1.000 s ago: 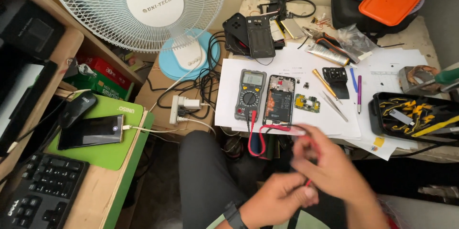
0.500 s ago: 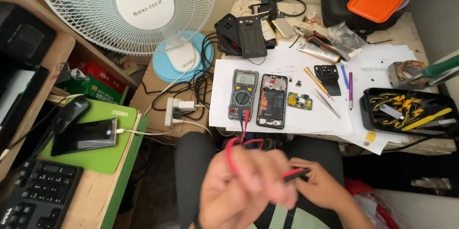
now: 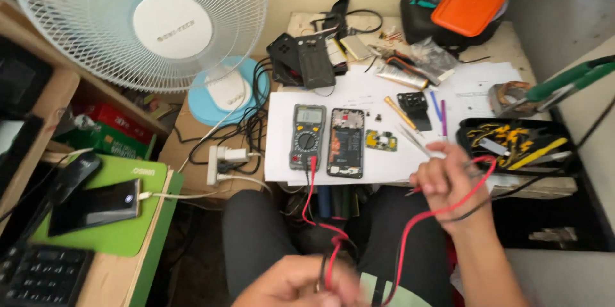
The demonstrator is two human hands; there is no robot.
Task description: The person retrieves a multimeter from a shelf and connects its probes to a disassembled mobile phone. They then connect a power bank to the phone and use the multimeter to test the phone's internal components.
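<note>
A grey multimeter [image 3: 307, 136] lies on white paper [image 3: 384, 99] beside an opened phone [image 3: 346, 142] and a small green circuit board [image 3: 381, 140]. Red and black test leads [image 3: 410, 227] run from the meter down over my lap. My right hand [image 3: 451, 185] is raised at the table's front edge and grips the leads near their probe ends. My left hand [image 3: 298, 284], blurred at the bottom edge, is closed around the same leads lower down.
A white desk fan [image 3: 166, 25] stands at the back left above a power strip [image 3: 227, 163]. A black tool tray [image 3: 519, 143] sits right; an orange-lidded case [image 3: 471, 2] is at the back. A phone [image 3: 96, 204] charges on a green mat, by a keyboard [image 3: 38, 275].
My hands have moved apart: the right one rose to the right with the leads, the left dropped to the bottom edge. The view shifted closer to the table.
</note>
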